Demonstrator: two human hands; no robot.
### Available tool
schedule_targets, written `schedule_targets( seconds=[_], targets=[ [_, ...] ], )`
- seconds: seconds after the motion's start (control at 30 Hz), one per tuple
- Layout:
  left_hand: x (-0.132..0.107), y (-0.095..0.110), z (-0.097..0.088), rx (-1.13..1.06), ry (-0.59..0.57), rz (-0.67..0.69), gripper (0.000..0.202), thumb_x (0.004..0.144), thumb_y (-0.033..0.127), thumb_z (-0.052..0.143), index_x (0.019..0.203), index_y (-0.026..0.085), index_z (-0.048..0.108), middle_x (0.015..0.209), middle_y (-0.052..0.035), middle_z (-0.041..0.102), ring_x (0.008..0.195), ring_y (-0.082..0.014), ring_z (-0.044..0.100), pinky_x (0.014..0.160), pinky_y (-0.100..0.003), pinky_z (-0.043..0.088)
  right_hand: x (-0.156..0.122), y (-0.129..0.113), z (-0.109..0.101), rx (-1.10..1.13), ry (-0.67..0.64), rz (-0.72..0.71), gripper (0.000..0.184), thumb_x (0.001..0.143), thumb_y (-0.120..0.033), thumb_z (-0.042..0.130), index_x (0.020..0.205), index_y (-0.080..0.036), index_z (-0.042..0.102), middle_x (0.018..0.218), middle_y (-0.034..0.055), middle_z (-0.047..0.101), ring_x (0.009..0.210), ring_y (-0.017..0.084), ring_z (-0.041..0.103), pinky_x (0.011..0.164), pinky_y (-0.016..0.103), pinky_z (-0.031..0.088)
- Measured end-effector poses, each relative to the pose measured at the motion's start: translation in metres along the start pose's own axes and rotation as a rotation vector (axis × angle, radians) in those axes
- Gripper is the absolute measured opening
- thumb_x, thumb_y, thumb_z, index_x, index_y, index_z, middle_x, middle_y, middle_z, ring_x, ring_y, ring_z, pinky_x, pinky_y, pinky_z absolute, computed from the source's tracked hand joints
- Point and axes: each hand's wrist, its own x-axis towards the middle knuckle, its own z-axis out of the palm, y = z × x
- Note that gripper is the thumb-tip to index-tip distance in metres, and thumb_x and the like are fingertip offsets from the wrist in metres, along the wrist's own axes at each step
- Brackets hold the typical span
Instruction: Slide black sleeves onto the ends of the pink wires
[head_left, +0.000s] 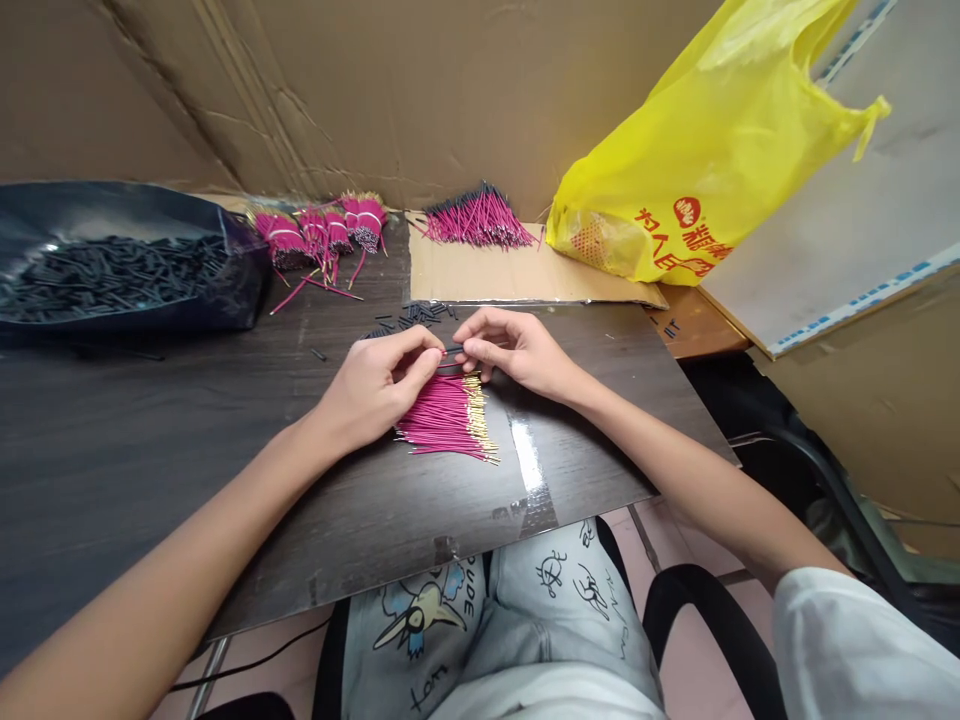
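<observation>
Pinching a black sleeve (452, 349) above the pink wires (439, 418)

Printed trousers (525, 600) show below the near edge of the dark worktop (150, 450). Just past that edge lies the loose pile of pink wires, their gold tips pointing right. The left hand (379, 385) rests on the pile's left side, and the right hand (517, 350) sits just beyond its far end. Both sets of fingers are pinched on the short black sleeve held between them, right above the pile; whether a wire runs into it is too small to tell. Behind the hands, loose black pieces (416, 315) lie scattered. Farther back, a cardboard sheet (487, 275) carries a fan of dark-tipped wires (480, 218). Tied pink bundles (322, 232) sit to its left, and a black bag (112, 270) full of black pieces lies at far left. A yellow plastic bag (697, 160) leans at the right before the cardboard wall (337, 90).
</observation>
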Motion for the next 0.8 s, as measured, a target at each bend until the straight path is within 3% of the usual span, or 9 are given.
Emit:
schedule_targets(
  seconds=[0.3,0.8],
  targets=[
    [-0.001,-0.001,-0.003,-0.092,-0.031,-0.032,0.033,0.098,0.044,0.053,0.086,0.016,0.067,0.067,0.0032,0.055,0.061,-0.0096,0.043,0.061,-0.024,0.032,-0.010,-0.011,0.006,-0.374,0.083,-0.231,0.028,0.102,-0.041,0.056,0.112,-0.016,0.064,0.104,0.0035,0.069,0.084,0.006,0.063,0.081,0.021,0.052],
    [0.001,-0.004,0.002,-0.120,0.036,-0.048,0.025,0.095,0.039,0.061,0.093,0.017,0.073,0.077,0.0000,0.070,0.068,-0.0106,0.060,0.067,-0.022,0.045,-0.008,-0.006,0.011,-0.109,0.054,-0.138,0.035,0.101,-0.050,0.057,0.110,-0.016,0.059,0.093,0.0007,0.067,0.075,0.003,0.063,0.072,0.017,0.052]
  ],
)
